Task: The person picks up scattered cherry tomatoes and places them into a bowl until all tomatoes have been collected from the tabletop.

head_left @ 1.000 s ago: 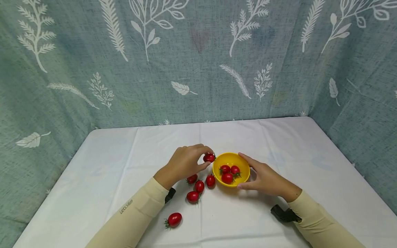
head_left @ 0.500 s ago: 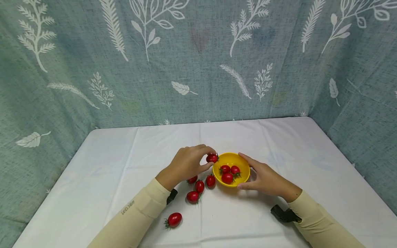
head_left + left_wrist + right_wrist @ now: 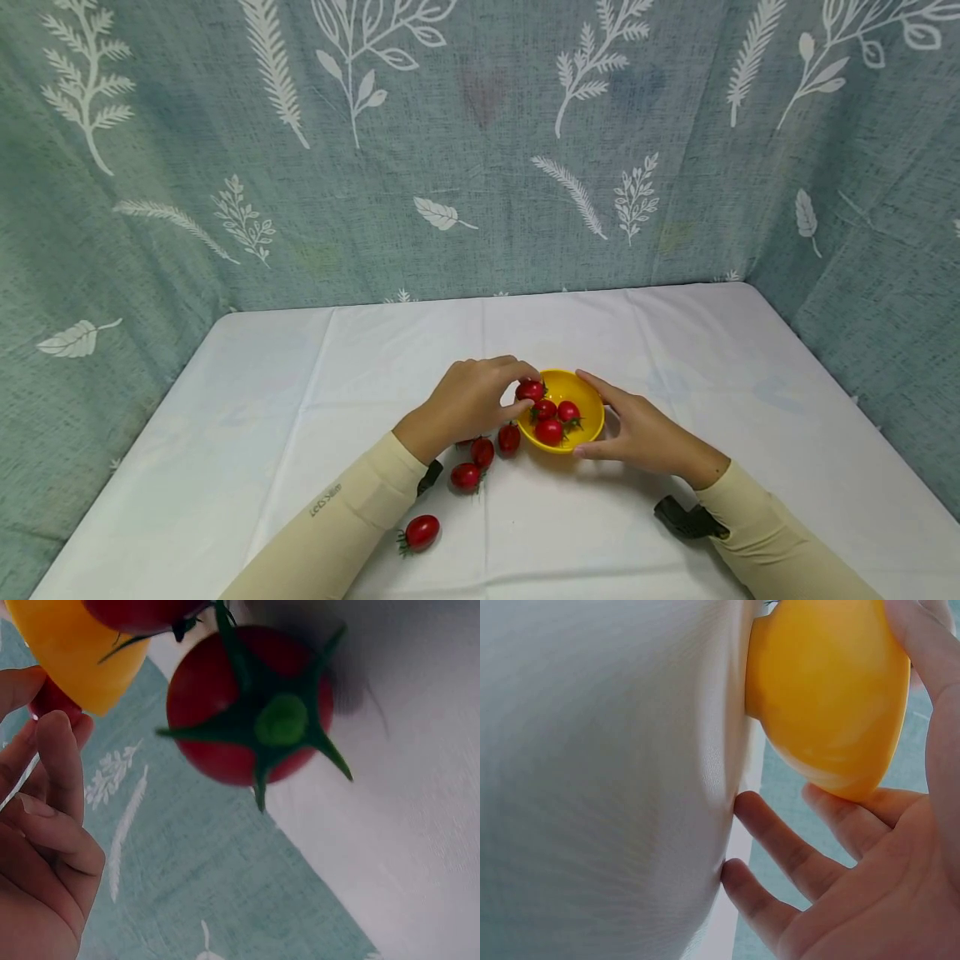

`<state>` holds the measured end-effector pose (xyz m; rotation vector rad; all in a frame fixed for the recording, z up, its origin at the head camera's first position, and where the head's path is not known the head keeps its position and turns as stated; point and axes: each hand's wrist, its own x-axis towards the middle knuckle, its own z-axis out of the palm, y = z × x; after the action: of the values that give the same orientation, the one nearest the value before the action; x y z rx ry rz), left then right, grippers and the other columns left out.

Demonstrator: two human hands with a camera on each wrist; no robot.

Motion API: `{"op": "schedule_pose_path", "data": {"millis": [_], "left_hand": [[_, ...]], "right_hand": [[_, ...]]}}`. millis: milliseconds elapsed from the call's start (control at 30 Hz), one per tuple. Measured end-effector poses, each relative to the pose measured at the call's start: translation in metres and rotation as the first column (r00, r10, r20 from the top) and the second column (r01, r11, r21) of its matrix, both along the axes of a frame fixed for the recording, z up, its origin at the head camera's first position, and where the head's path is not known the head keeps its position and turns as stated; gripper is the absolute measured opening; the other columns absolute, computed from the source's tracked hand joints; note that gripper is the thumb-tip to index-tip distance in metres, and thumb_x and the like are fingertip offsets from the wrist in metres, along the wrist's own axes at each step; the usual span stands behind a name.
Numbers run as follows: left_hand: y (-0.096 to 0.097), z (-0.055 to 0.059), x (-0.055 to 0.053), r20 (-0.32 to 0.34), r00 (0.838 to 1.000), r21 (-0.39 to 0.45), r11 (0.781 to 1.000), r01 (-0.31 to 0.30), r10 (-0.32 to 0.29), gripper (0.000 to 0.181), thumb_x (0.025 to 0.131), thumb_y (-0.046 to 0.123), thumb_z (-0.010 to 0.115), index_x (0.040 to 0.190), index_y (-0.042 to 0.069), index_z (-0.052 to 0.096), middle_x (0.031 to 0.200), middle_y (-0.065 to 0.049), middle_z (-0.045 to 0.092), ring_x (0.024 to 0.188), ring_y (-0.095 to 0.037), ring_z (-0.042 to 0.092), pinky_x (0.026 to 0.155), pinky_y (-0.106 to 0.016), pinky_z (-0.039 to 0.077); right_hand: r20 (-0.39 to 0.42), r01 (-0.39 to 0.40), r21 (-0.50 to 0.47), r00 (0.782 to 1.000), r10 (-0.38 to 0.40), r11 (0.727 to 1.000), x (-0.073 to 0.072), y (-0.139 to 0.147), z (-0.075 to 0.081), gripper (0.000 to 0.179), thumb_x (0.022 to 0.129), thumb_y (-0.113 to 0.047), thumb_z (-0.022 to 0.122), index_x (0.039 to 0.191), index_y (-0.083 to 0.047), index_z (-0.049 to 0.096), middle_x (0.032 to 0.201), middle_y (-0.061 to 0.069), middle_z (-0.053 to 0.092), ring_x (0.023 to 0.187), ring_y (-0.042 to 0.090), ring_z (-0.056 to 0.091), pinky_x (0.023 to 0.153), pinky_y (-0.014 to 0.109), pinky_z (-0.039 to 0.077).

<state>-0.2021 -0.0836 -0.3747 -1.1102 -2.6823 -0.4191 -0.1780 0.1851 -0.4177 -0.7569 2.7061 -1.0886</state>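
Between thumb and fingertips, my left hand (image 3: 465, 402) pinches a red cherry tomato (image 3: 530, 390) at the left rim of a small yellow bowl (image 3: 561, 384). In the left wrist view the pinched tomato (image 3: 57, 702) shows partly behind the bowl's edge. My right hand (image 3: 648, 435) holds the bowl from the right, thumb on the near side and a finger on the far side. Lower fingers of that hand (image 3: 862, 877) reach the white cloth in the right wrist view. Inside the bowl lie 3 more tomatoes, one being this large one (image 3: 550, 432).
Left of the bowl, several tomatoes with green stems rest on the white cloth (image 3: 600, 533), including one beside the bowl (image 3: 509, 438) and one nearer the front (image 3: 419, 532). Another is mostly hidden by the left wrist. A patterned green curtain (image 3: 480, 167) stands behind.
My left hand has moved right and slightly down, carrying its cherry tomato from beside the bowl to over its left rim. The right hand and bowl have stayed in place.
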Motion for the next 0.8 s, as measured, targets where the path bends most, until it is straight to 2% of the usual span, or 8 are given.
{"op": "schedule_pose_path", "data": {"millis": [167,433,800], "left_hand": [[0.005,0.0,0.001,0.042,0.999,-0.031,1.0,0.0,0.002,0.032,0.09,0.035,0.074,0.118,0.022,0.069,0.106,0.007,0.072,0.078,-0.009,0.066,0.067,-0.025,0.054],[0.016,-0.004,0.0,0.114,0.993,-0.09,0.996,-0.003,0.013,0.033,0.091,0.037,0.072,0.121,0.023,0.069,0.111,0.005,0.072,0.088,-0.011,0.069,0.076,-0.029,0.058],[0.02,-0.006,0.001,0.128,0.992,-0.098,0.995,0.011,0.002,0.032,0.09,0.037,0.074,0.118,0.024,0.07,0.108,0.006,0.072,0.088,-0.009,0.069,0.077,-0.026,0.057]], "right_hand": [[0.002,-0.002,-0.003,1.0,0.002,1.0,0.0,0.001,0.0,0.106,0.076,-0.048,0.083,0.157,-0.007,0.029,0.157,0.014,0.041,0.142,0.039,0.044,0.113,0.06,0.033],[0.003,-0.005,-0.012,1.0,0.005,1.0,0.0,0.002,-0.001,0.105,0.076,-0.048,0.084,0.157,-0.008,0.029,0.156,0.014,0.042,0.142,0.038,0.044,0.113,0.061,0.033],[0.011,-0.015,-0.015,1.0,0.015,1.0,-0.001,0.002,-0.002,0.105,0.078,-0.05,0.082,0.158,-0.009,0.028,0.158,0.013,0.04,0.143,0.037,0.042,0.114,0.06,0.033]]}}
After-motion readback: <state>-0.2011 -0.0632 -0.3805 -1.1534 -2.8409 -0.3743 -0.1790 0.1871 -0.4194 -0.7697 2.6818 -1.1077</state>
